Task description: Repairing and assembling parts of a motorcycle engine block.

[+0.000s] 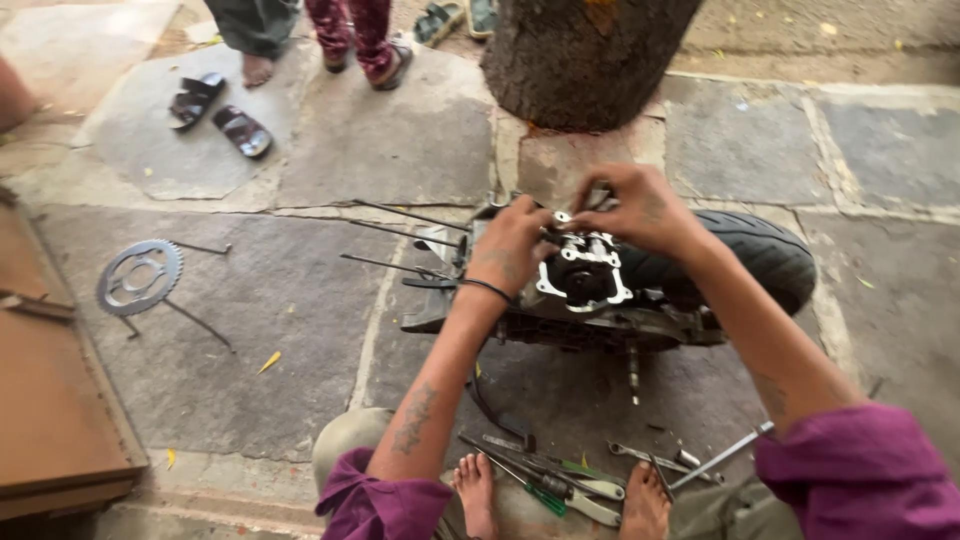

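Note:
A small engine (590,290) with a pale metal cylinder head lies on the stone paving, its black tyre (760,255) to the right. Both hands work at the top of the head. My left hand (510,245) is closed over the head's upper left side, fingers curled on a small part I cannot make out. From the right, my right hand (640,205) reaches in and pinches a small metal piece at the head's top edge. Long thin studs (400,240) stick out to the left of the engine.
Spanners and a green-handled screwdriver (560,480) lie by my bare feet. A chain sprocket (138,277) rests at left beside a wooden board (50,400). Sandals (218,112), other people's feet (310,50) and a tree trunk (585,55) are beyond.

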